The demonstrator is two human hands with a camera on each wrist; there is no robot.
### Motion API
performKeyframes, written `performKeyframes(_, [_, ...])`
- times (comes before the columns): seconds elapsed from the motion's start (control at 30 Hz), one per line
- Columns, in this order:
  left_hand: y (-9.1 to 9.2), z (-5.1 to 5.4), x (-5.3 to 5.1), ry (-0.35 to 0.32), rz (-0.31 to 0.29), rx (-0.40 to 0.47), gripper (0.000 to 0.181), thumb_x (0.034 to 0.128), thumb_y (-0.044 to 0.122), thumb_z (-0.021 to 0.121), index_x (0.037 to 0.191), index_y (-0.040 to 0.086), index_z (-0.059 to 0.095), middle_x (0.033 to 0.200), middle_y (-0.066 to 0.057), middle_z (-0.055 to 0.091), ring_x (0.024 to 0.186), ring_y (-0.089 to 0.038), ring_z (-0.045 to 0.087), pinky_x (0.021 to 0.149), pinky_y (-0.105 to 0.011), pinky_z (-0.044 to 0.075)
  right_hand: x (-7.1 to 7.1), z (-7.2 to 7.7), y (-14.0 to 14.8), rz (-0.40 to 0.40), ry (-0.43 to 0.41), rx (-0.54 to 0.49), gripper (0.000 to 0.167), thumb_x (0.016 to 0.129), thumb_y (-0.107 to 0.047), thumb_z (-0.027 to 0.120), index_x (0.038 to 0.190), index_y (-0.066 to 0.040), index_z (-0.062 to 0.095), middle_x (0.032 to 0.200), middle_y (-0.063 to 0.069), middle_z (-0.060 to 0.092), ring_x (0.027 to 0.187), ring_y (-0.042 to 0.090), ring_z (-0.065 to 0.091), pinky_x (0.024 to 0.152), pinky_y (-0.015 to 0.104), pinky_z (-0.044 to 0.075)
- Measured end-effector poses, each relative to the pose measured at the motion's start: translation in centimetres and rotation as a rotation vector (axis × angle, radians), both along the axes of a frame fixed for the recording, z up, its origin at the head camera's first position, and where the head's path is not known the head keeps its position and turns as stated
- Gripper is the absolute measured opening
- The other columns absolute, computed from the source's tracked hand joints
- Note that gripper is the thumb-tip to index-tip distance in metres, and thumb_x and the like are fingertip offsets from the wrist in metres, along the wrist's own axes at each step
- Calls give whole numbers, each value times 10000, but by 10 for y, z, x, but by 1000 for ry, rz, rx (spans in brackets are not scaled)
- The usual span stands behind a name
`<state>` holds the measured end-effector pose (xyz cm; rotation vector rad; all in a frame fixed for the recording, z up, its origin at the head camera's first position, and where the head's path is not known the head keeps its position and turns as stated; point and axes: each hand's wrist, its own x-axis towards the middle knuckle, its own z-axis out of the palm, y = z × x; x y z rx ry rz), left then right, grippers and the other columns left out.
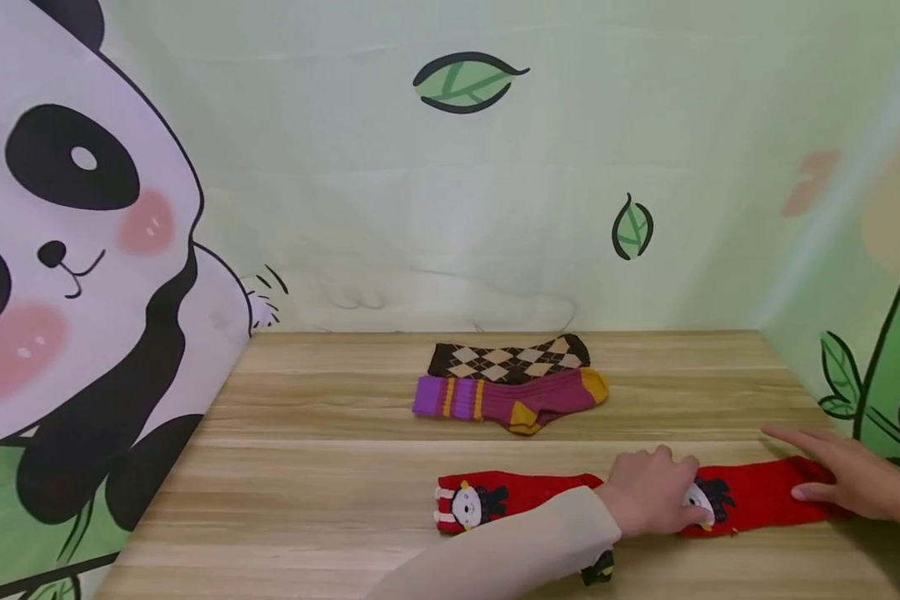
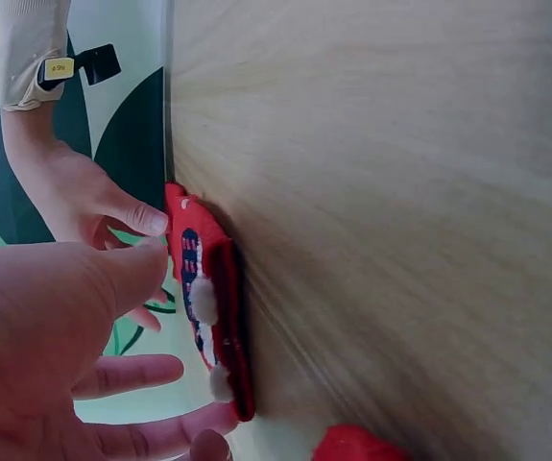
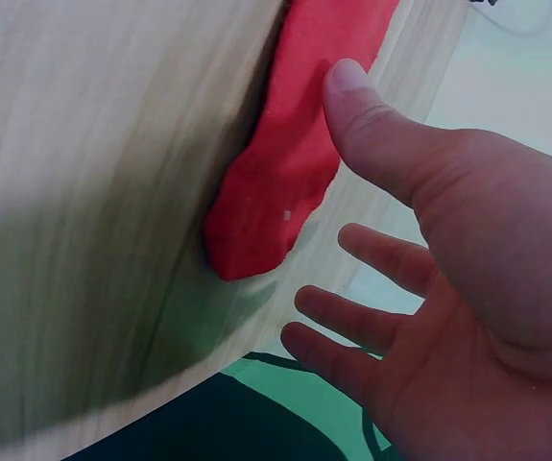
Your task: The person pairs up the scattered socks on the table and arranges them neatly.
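Two red socks with a white-faced cartoon figure lie in a row on the table: the left sock [image 1: 528, 493] and the right sock [image 1: 765, 497]. My left hand [image 1: 645, 492] is at the figure end of the right sock, its fingers loosely extended; in the left wrist view the fingertips are beside white pompoms on the sock [image 2: 220, 288]. Over the sock's other end is my right hand [image 1: 858, 475], fingers spread. In the right wrist view its thumb [image 3: 352, 86] lies at the red fabric [image 3: 285, 154]; firm contact cannot be told. My left forearm partly hides the left sock.
Behind the red socks lie a purple and maroon sock [image 1: 495, 400] with mustard heel and toe, and a dark argyle sock [image 1: 510, 360]. The wooden table [image 1: 307, 467] meets a printed cloth backdrop [image 1: 330, 167] with a panda and leaves.
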<state>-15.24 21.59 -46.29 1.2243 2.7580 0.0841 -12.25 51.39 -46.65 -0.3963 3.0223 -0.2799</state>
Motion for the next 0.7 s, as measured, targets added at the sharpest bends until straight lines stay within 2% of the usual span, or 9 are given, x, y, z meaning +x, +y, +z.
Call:
performKeyframes(0.2, [1, -7, -1, 32, 7, -1, 398, 918, 610, 668, 1239, 381, 617, 990, 134, 598, 737, -46, 524, 532, -255, 429, 0, -4, 1, -16, -17, 9, 756, 761, -221, 881, 1367, 63, 531, 1314, 359, 557, 1164, 554, 523, 894, 688, 478])
performKeyframes(0.4, [2, -10, -1, 53, 3, -9, 351, 916, 587, 688, 1195, 382, 633, 940, 122, 573, 686, -69, 524, 511, -261, 422, 1, -7, 3, -27, -33, 22, 695, 781, -192, 864, 1340, 88, 560, 1293, 363, 574, 1158, 563, 531, 903, 681, 475])
performKeyframes(0.7, [5, -12, -2, 52, 11, -21, 357, 910, 599, 689, 1190, 386, 632, 948, 118, 569, 691, -79, 535, 514, -273, 431, 1, -7, 1, -17, -30, 8, 591, 786, -167, 856, 1271, 74, 622, 1215, 274, 643, 1130, 541, 557, 900, 666, 478])
